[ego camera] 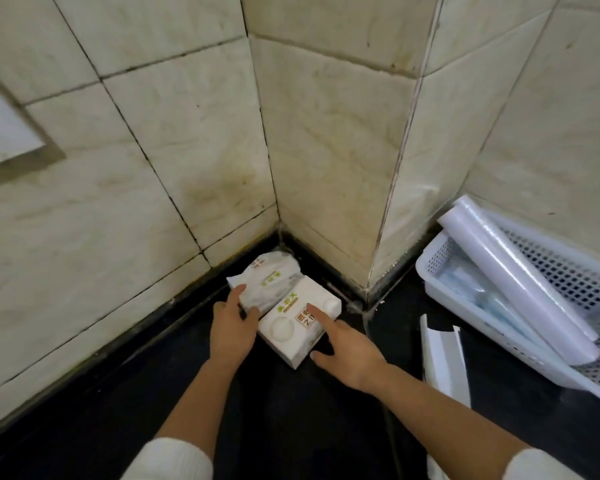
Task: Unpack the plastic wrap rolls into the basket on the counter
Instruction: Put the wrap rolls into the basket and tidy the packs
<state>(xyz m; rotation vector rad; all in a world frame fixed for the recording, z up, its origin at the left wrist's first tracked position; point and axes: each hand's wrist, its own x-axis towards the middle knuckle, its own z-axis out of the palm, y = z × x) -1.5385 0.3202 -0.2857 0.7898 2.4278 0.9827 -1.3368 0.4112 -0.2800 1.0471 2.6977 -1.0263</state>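
Note:
A white perforated basket point(568, 271) sits on the dark counter at the right, against the tiled wall. A long plastic wrap roll point(520, 282) lies slanted across it, one end over the rim; more wrapped rolls point(482, 299) lie underneath. In the wall corner are two white tissue packs. My left hand point(231, 323) rests open on the soft rear pack point(267, 282). My right hand point(347, 344) touches the boxy front pack point(295, 327), its index finger on top and thumb by its near side. Neither hand grips anything.
An opened white cardboard box point(444, 362) lies on the counter between my right arm and the basket. Tiled walls and a jutting pillar point(326, 150) close off the back. A framed white panel point(4, 133) hangs on the left wall.

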